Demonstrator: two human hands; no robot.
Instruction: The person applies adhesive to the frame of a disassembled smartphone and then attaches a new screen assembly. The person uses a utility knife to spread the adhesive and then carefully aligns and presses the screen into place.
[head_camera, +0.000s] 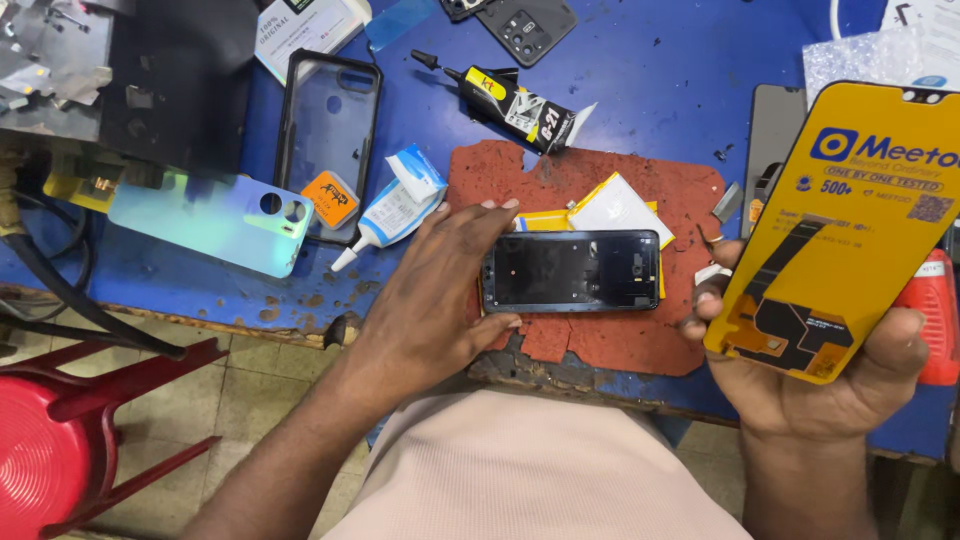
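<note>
Right at the near edge of the red mat (590, 190), the left hand (440, 290) has its fingers (497, 215) curled around the end of the dark phone frame (572, 270), pinning it flat on that mat. The right hand (830, 385), off the mat's right side, cradles a yellow-backed screen panel (860, 220) with its ribbon cable exposed, fingers wrapped only around the lower end. That loose hold looks risky: a tilt could drop it or crease the cable. Glue tubes (520, 100) just beyond the mat's far edge could smear something.

Glossy phone frame (571, 270); rough red mat (640, 335).
</note>
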